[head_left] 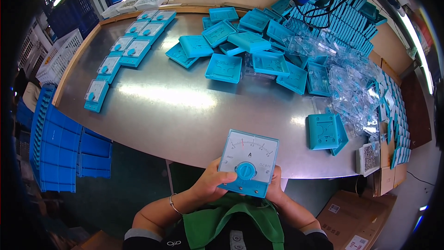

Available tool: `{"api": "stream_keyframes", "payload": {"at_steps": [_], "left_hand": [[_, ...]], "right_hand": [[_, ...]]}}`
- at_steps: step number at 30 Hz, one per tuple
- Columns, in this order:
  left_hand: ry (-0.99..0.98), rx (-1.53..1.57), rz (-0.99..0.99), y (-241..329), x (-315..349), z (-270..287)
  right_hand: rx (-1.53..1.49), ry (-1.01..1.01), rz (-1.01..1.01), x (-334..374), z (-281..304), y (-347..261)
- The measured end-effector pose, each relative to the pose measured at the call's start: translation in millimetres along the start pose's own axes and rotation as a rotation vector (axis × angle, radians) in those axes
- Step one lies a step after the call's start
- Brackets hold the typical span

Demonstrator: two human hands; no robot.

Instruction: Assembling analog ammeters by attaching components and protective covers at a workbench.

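An ammeter (253, 155) with a white dial face, a clear front and a turquoise knob and base is held up at the near edge of the table. My left hand (209, 184) grips its left side, the thumb lying over the front just beside the knob. On the other side my right hand (275, 188) is closed round the lower right edge, its fingers mostly hidden behind the casing. The dial faces up toward me, tilted slightly.
Finished-looking meters (136, 48) stand in a stepped row at the left. Turquoise casings (224, 68) lie heaped at the back, with clear covers (354, 95) to their right. Two casings (323, 131) and a white box of small metal parts (368, 158) sit nearer right. Blue crates (55, 143) stand left.
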State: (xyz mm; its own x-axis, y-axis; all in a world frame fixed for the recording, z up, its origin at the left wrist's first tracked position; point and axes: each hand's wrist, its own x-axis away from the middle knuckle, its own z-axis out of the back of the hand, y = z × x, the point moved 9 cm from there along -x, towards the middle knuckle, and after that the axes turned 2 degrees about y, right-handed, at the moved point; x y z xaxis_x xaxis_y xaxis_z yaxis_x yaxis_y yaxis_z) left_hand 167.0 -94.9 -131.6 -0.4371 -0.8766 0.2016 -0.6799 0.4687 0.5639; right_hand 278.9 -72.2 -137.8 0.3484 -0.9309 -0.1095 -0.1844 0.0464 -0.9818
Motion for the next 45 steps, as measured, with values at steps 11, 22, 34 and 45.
{"api": "stream_keyframes", "payload": {"at_steps": [11,22,34,45], "left_hand": [[0.012,0.01,-0.039,4.0,-0.9,1.3],[0.131,-0.529,-0.264,60.1,-9.6,38.3],[0.255,-0.179,-0.641,119.1,26.6,61.7],[0.274,-0.384,-0.652,118.9,52.2,46.4]], "right_hand": [[-0.073,0.018,-0.1,-1.1,-2.8,6.5],[0.18,-0.181,-0.332,-51.2,-9.9,-34.1],[0.702,-0.378,0.456,-120.6,-76.6,-55.1],[0.761,-0.112,0.431,-171.0,-23.6,-80.5]]}}
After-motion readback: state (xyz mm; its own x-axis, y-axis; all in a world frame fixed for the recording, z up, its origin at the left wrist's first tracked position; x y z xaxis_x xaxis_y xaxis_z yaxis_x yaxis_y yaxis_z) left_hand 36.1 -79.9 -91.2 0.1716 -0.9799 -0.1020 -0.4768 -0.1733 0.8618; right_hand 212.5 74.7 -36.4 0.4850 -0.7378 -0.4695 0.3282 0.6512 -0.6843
